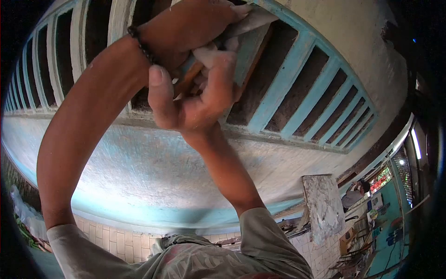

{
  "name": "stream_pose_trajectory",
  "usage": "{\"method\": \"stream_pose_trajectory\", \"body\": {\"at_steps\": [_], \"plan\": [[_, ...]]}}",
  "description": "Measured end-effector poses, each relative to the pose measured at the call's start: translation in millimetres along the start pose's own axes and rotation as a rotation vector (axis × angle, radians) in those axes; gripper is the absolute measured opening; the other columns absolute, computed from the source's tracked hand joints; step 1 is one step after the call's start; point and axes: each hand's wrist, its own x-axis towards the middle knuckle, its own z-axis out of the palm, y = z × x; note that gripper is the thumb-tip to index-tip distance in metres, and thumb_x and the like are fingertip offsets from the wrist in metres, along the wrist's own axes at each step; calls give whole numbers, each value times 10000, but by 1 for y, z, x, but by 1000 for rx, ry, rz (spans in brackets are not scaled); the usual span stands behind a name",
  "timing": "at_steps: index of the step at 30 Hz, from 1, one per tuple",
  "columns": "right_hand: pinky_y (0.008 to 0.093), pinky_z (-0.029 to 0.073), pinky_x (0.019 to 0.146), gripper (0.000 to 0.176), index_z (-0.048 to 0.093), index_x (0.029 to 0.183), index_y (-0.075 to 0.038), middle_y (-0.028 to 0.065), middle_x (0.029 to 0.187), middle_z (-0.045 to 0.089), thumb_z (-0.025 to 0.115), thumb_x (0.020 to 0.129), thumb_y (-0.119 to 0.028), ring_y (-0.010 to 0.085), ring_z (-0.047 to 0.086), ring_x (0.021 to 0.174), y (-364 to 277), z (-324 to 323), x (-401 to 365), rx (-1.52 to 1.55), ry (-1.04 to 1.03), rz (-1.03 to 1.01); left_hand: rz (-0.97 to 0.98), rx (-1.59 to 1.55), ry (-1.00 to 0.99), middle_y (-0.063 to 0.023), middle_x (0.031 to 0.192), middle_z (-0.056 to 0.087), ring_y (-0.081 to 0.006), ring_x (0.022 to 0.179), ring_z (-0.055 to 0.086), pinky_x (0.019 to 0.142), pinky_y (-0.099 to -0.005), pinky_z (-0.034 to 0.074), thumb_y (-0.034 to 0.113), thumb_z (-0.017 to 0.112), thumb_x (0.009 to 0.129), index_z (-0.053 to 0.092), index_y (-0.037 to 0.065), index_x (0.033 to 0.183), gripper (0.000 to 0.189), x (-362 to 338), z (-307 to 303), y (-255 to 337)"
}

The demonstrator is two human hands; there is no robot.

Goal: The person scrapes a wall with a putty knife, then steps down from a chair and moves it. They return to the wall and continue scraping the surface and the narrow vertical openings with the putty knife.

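Observation:
My left hand (211,18) reaches across the top of the window grille (284,88), bent over with its fingers closed near a greyish-white piece (253,21) whose kind I cannot make out. A dark beaded bracelet (141,45) circles that wrist. Just below, my right hand (202,95) has its fingers curled, thumb raised, around a narrow brown wooden-looking piece (189,78); what it belongs to is hidden. Pale dust coats these fingers. Behind both hands runs a slat (248,53) with a bare brown edge. The grille's slats are worn light blue.
Below the grille spreads a patchy blue-white wall (153,158). A paint-smeared board (324,207) stands at right. Beyond it are a person (354,195) and a cluttered teal area (388,218). Plastic bags (30,216) lie at far left; tiles (118,237) cover the floor.

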Motion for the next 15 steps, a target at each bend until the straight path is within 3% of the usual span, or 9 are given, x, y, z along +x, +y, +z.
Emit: {"method": "stream_pose_trajectory", "body": {"at_steps": [4,6,9,11,15], "plan": [[291,525,603,367,590,1070,27,107,851,635,726,894,-264,172,654,708,4,3,-1,-32,75,-9,8,79,50,-32,752,661,-101,631,581,574,-276,502,327,484,1123,720,-4,990,427,6,5,0],[259,513,634,296,543,1055,57,111,926,620,676,917,-168,137,625,750,2,-4,6,-36,-10,-10,40,73,34,-36,743,659,-101,618,578,560,-275,499,330,483,1124,720,-7,989,433,-2,3,5],[252,481,620,240,556,1037,53,97,916,600,641,913,-133,126,594,744,-7,0,-6,12,12,129,14,-18,84,-38,722,653,-104,593,574,528,-275,490,332,487,1125,717,-11,967,443,1,13,4],[248,476,622,235,553,1042,55,97,912,589,624,886,-106,120,590,754,-12,-5,-10,-30,12,106,-51,-75,-51,-37,707,646,-105,576,568,507,-277,482,332,488,1125,715,-10,946,449,-2,0,6],[242,478,632,246,554,1040,58,95,915,579,587,827,-60,111,583,764,-4,-9,3,-41,20,34,111,11,34,-29,692,632,-102,564,559,492,-277,475,335,486,1126,714,-3,927,454,4,5,-6]]}}
